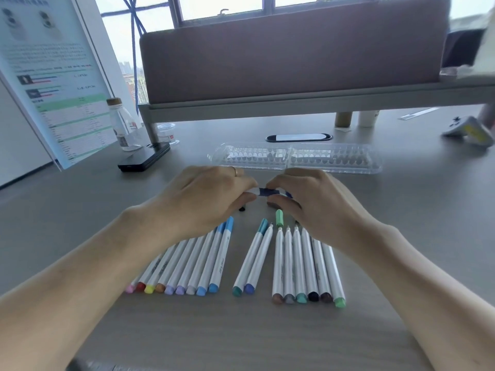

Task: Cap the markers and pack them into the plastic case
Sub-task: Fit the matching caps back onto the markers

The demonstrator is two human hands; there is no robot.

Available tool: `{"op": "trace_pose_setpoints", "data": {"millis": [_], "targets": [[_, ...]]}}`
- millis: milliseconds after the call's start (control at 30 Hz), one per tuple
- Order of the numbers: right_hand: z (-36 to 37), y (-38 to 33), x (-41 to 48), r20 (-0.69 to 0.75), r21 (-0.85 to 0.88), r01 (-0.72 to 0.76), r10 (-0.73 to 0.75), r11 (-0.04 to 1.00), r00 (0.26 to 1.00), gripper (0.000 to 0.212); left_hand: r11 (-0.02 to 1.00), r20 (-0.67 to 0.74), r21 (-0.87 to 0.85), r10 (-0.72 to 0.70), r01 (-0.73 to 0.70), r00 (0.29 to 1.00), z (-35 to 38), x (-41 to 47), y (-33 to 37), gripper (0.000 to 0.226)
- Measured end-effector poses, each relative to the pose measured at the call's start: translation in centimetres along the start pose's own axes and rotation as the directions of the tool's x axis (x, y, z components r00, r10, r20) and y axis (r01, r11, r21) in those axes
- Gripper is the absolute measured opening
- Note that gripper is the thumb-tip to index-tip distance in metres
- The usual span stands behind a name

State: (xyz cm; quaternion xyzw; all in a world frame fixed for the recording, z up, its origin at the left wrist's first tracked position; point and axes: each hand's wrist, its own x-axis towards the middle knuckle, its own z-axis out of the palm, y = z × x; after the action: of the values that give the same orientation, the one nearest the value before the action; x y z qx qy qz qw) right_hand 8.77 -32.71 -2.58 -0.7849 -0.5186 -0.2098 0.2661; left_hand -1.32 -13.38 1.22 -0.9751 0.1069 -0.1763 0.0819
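Grey desk (415,210) | left hand (203,199), right hand (316,202): each grip pinches dark-blue marker (269,191) | marker ends hidden under fingers

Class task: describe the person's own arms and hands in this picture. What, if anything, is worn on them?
Both forearms are bare to the frame's edge: no sleeves, watch or bracelet show. The left hand wears a thin ring on one finger. The right hand wears nothing. Neither is gloved.

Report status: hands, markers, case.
Left hand, right hand both grip dark blue marker. Plastic case open beyond, looks empty. Other markers rowed nearside, none blocking.
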Motion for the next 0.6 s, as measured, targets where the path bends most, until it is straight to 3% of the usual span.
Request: {"op": "trace_pose_setpoints", "data": {"millis": [233, 400, 500, 600], "targets": [[-0.1, 0.4, 0.0, -0.048, 0.025, 0.046, -0.045, 0.999, 0.998, 0.012, 0.998, -0.05, -0.069, -0.007, 0.003, 0.999, 0.5, 0.1, 0.1, 0.038], [0.3, 0.3, 0.1, 0.01, 0.038, 0.033, -0.034, 0.999, 0.999, 0.015, 0.968, 0.105, -0.217, -0.103, 0.124, 0.989, 0.4, 0.3, 0.6, 0.034], [0.3, 0.2, 0.2, 0.04, 0.029, -0.028, 0.027, 0.999, 0.999, 0.022, 0.909, 0.333, -0.255, -0.236, 0.329, 0.913, -0.7, 0.5, 0.9, 0.032], [0.0, 0.2, 0.2, 0.024, 0.069, -0.163, 0.162, 0.984, 0.986, 0.031, 0.808, 0.554, -0.224, -0.354, 0.545, 0.753, -1.6, 0.3, 0.8, 0.031]]}}
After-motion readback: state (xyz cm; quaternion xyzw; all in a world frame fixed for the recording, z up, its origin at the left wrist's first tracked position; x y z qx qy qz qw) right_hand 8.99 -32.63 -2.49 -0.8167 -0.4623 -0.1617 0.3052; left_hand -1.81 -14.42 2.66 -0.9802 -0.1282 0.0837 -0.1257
